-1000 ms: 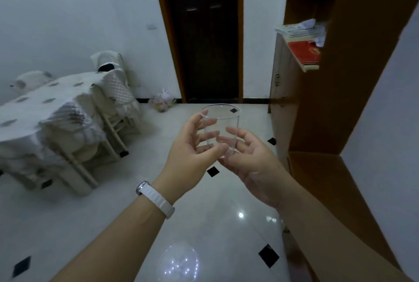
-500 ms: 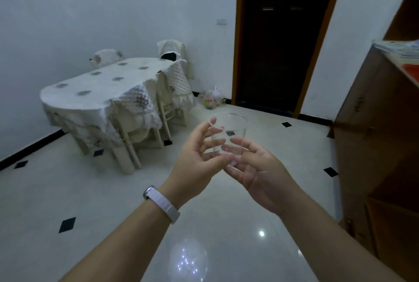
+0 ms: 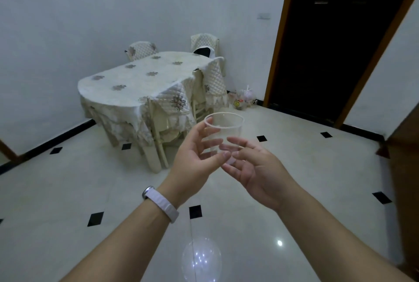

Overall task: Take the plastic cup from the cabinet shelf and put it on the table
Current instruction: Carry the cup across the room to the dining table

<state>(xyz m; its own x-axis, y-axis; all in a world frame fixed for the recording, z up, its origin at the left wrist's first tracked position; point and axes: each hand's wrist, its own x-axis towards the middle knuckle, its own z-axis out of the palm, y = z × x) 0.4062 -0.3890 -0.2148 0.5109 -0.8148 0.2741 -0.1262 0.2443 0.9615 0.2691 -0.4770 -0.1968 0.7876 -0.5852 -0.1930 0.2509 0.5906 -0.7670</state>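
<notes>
Fingers [image 3: 209, 143] of the left hand [image 3: 195, 159] and right hand [image 3: 256, 168] are curling around the clear plastic cup [image 3: 223, 133], blurring behind its see-through wall; its base is lying hidden between them. Both forearms are reaching forward, holding it upright over the floor [image 3: 306, 168], well short of the cloth-covered desk [image 3: 140, 77].

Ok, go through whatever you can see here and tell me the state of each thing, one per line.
Clear plastic cup: upright, empty, held in the air between both hands.
Left hand: fingers curled around the cup's side.
Right hand: fingertips on the cup's lower part.
Dining table: covered with a quilted cloth, top bare.
Chairs: pushed in, cloth-covered.
Dark door: shut, as far as shows.
Plastic bag: on the floor beside the door.
</notes>
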